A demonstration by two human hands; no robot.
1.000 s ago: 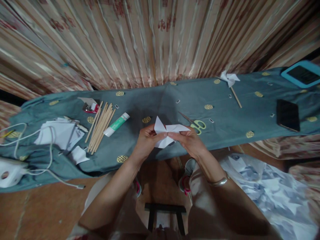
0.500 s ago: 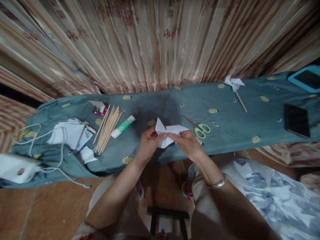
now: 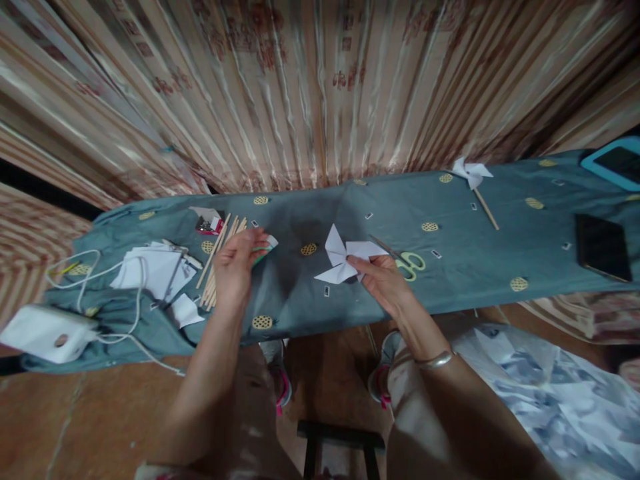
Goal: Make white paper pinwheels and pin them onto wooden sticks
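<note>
My right hand (image 3: 383, 277) pinches a white folded paper pinwheel (image 3: 340, 263) near its middle, with the thumb on top. The pinwheel's pointed blades spread out to the left and above the fingers. My left hand (image 3: 237, 260) hovers over the wooden sticks (image 3: 223, 250) and a green and white glue tube (image 3: 270, 245), fingers loosely bent and apart. It hides most of the tube and part of the sticks, and I see nothing held in it. Just beyond it stands a small open red box (image 3: 210, 223) of metal bits. Scissors with light green handles (image 3: 411, 265) lie beside my right hand.
White paper pieces (image 3: 150, 270) and a white power bank with cables (image 3: 50, 333) are on the left of the cloth-covered table (image 3: 280, 293). At the right lie a finished pinwheel on a stick (image 3: 473, 175), a black phone (image 3: 603, 247) and a blue-framed device (image 3: 615, 163). Curtains hang behind.
My left hand has let go of the paper pinwheel and moved left to the sticks and glue tube. My right hand keeps the pinwheel, whose blades now show more fully.
</note>
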